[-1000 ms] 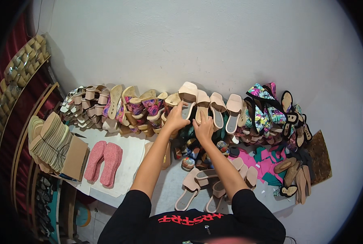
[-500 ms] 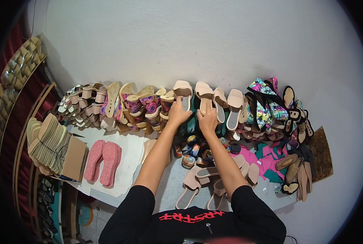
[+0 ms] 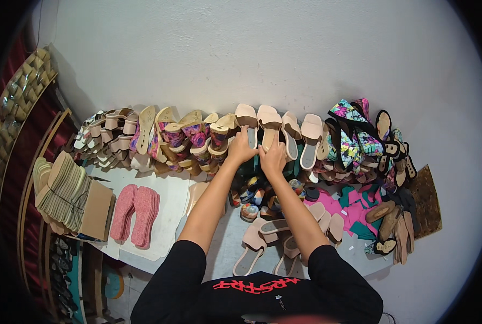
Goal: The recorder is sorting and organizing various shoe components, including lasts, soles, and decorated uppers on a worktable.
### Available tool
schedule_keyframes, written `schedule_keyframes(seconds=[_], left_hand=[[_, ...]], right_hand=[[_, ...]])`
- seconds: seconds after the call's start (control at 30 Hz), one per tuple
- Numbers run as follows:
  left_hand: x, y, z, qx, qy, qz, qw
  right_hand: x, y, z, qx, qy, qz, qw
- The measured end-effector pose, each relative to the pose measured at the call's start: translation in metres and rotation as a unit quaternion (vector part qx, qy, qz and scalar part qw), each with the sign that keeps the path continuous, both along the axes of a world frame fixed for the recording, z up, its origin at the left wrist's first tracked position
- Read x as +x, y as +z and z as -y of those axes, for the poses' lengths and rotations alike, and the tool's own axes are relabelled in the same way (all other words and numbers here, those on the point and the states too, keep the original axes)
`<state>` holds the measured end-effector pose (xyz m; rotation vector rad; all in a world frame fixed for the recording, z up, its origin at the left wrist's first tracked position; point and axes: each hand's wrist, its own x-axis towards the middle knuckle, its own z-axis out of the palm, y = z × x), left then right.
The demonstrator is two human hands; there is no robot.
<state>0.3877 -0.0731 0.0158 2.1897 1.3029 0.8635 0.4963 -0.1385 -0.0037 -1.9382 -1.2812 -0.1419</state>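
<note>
Red lettering (image 3: 258, 284) across black shirt (image 3: 332, 291); small pale mark (image 3: 280, 302) near it, too small to read.

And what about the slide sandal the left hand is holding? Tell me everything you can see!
The pale pink slide sandal has one broad, smooth band that looks leather-like, and a greyish footbed with a paler rim. It leans tilted up in the row of shoes, its band end toward the wall, just left of another pale pink slide. The left hand grasps its nearer end, hiding part of it. Its underside doesn't show.
</note>
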Motion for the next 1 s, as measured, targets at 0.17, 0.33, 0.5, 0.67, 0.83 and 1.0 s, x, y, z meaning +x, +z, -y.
schedule_keyframes(seconds=[0.17,0.33,0.5,0.67,0.83,1.0], left_hand=[[0.003,-0.011,-0.009,-0.017,-0.024,-0.041,0.999],[-0.003,-0.015,-0.012,-0.03,-0.088,0.034,0.995],[-0.006,-0.017,-0.007,-0.005,-0.044,0.022,0.999],[-0.006,-0.017,0.002,0.027,-0.039,0.022,0.999],[-0.011,-0.008,0.025,0.02,0.002,-0.009,1.0],[0.005,-0.002,0.05,0.077,0.016,-0.036,0.996]], right_hand=[[0.002,0.011,0.005,-0.105,0.016,0.025,0.994],[0.017,-0.003,0.001,-0.204,0.147,-0.032,0.967],[0.004,0.002,-0.001,-0.248,0.101,0.002,0.963],[0.022,0.013,0.006,-0.197,0.125,0.031,0.972],[0.033,0.022,0.038,-0.031,-0.072,0.021,0.997],[0.054,-0.007,0.035,-0.124,0.012,-0.023,0.992]])
